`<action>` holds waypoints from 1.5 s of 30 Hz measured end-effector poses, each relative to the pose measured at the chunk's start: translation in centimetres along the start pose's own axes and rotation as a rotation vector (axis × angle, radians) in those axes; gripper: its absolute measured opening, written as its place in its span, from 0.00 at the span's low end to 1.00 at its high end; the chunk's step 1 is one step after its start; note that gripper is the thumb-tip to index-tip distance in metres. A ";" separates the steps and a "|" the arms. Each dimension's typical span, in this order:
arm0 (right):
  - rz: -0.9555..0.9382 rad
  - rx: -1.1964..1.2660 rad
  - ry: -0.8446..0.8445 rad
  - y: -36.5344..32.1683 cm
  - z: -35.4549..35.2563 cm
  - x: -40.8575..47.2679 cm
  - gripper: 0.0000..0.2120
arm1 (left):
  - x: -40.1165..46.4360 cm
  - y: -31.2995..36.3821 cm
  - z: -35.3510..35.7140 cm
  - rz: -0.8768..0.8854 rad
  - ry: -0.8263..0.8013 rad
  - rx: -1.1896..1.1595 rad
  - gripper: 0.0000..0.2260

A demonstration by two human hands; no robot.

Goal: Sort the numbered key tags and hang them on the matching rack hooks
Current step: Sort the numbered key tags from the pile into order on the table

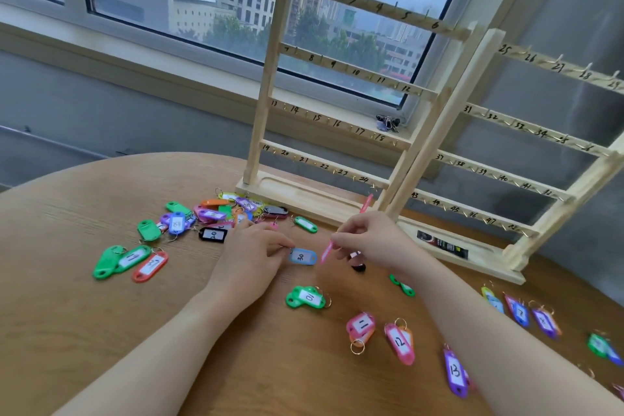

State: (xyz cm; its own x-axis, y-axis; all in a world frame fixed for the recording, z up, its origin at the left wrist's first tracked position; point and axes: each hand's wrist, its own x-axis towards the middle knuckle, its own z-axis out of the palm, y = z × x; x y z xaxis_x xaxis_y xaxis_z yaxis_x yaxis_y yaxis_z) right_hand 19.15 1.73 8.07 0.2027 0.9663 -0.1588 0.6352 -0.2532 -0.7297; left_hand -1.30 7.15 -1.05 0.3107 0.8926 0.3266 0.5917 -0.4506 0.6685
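My left hand (251,252) pinches the ring end of a blue tag marked 30 (303,257) on the round wooden table (67,314). My right hand (368,240) holds a thin pink pen or stick (327,252) just to the right of that tag. A heap of mixed coloured tags (216,213) lies behind my left hand. Sorted tags lie in front: green 10 (306,297), pink 11 (361,326), pink 12 (400,341), purple 13 (456,371). Two wooden racks stand behind, numbered 1–24 (337,64) and 25 upward (526,132); their hooks look bare.
More tags lie at the left (130,262) and at the far right (526,312) near the table edge. A dark packet (442,243) rests in the right rack's base tray. A window sill with binder clips (388,123) runs behind the racks.
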 end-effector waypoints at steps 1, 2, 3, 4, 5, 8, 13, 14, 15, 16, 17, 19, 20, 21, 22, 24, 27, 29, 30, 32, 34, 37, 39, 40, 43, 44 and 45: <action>0.008 0.050 -0.012 -0.1 -0.5 -0.6 0.05 | -0.1 0.0 -0.1 -0.013 0.003 -0.046 0.08; 0.014 0.074 -0.015 -0.1 -0.9 -1.1 0.06 | -0.2 0.2 -0.3 -0.027 -0.005 -0.077 0.08; 0.018 0.077 -0.015 0.0 -1.3 -1.6 0.06 | -0.3 0.3 -0.4 -0.036 -0.016 -0.094 0.08; 0.019 0.064 -0.012 0.1 -1.7 -2.1 0.06 | -0.4 0.4 -0.5 -0.036 -0.031 -0.104 0.07; 0.021 0.049 -0.004 0.3 -2.0 -2.4 0.06 | -0.4 0.5 -0.7 -0.032 -0.050 -0.109 0.06; 0.015 0.043 0.040 1.0 -3.0 -3.4 0.06 | -0.7 0.9 -0.9 -0.030 -0.094 -0.125 0.06; 0.005 -0.021 0.149 2.7 -5.1 -5.1 0.05 | -1.0 1.1 -1.0 -0.026 -0.115 -0.110 0.08; 0.013 -0.021 0.162 3.1 -5.7 -5.4 0.05 | -1.0 1.1 -1.0 -0.032 -0.115 -0.126 0.09; 0.024 -0.021 0.177 3.6 -6.3 -5.6 0.05 | -1.0 1.1 -1.1 -0.037 -0.115 -0.143 0.09; 0.037 -0.021 0.192 4.0 -6.9 -5.8 0.05 | -1.0 1.1 -1.1 -0.039 -0.116 -0.158 0.10; 0.049 -0.021 0.207 4.5 -7.4 -6.0 0.06 | -1.0 1.2 -1.2 -0.039 -0.121 -0.163 0.11; 0.072 -0.023 0.238 5.4 -8.2 -6.5 0.06 | -1.1 1.3 -1.3 -0.029 -0.131 -0.175 0.12; 0.081 -0.027 0.253 5.8 -8.6 -6.7 0.06 | -1.2 1.4 -1.3 -0.021 -0.128 -0.195 0.12; 0.089 -0.031 0.266 6.3 -8.9 -6.9 0.07 | -1.2 1.4 -1.4 -0.016 -0.127 -0.219 0.13; 0.098 -0.040 0.276 6.8 -9.2 -7.1 0.07 | -1.3 1.4 -1.5 -0.012 -0.130 -0.247 0.12; 0.119 -0.066 0.288 7.9 -9.7 -7.4 0.07 | -1.3 1.6 -1.8 -0.012 -0.143 -0.305 0.11; 0.145 -0.096 0.312 9.7 -10.4 -7.6 0.06 | -1.4 1.6 -2.1 -0.004 -0.156 -0.364 0.11; 0.161 -0.121 0.325 10.8 -10.7 -7.8 0.06 | -1.4 1.7 -2.2 -0.007 -0.166 -0.380 0.12; 0.172 -0.134 0.329 11.3 -10.9 -7.9 0.06 | -1.4 1.8 -2.3 -0.003 -0.169 -0.387 0.12; 0.190 -0.146 0.343 12.2 -11.3 -8.1 0.06 | -1.6 1.9 -2.4 0.016 -0.171 -0.391 0.13; 0.197 -0.141 0.373 13.0 -11.8 -8.3 0.05 | -2.0 2.4 -2.3 0.032 -0.179 -0.368 0.11; 0.196 -0.131 0.416 14.1 -12.5 -8.6 0.03 | -2.5 3.3 -1.8 0.046 -0.198 -0.338 0.11; 0.197 -0.132 0.430 14.7 -13.0 -8.8 0.02 | -2.9 3.8 -1.4 0.047 -0.199 -0.325 0.11; 0.197 -0.123 0.436 15.1 -13.3 -8.8 0.02 | -3.2 3.9 -1.2 0.056 -0.193 -0.337 0.11; 0.214 -0.103 0.428 16.2 -13.7 -8.7 0.02 | -4.2 5.0 -0.9 0.103 -0.165 -0.414 0.17; 0.213 -0.101 0.420 16.6 -13.7 -8.6 0.02 | -4.5 5.3 -0.7 0.111 -0.158 -0.434 0.17; 0.205 -0.098 0.413 16.8 -13.6 -8.4 0.02 | -4.8 5.7 -0.6 0.113 -0.157 -0.440 0.17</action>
State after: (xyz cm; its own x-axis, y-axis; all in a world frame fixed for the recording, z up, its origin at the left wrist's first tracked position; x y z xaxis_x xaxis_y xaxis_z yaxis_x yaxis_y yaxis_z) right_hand 38.29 -11.27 6.19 0.5983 0.8013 -0.0003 0.6147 -0.4592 -0.6413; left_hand 0.17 0.35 1.59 0.4833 0.8103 0.3312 0.1876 -0.4655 0.8649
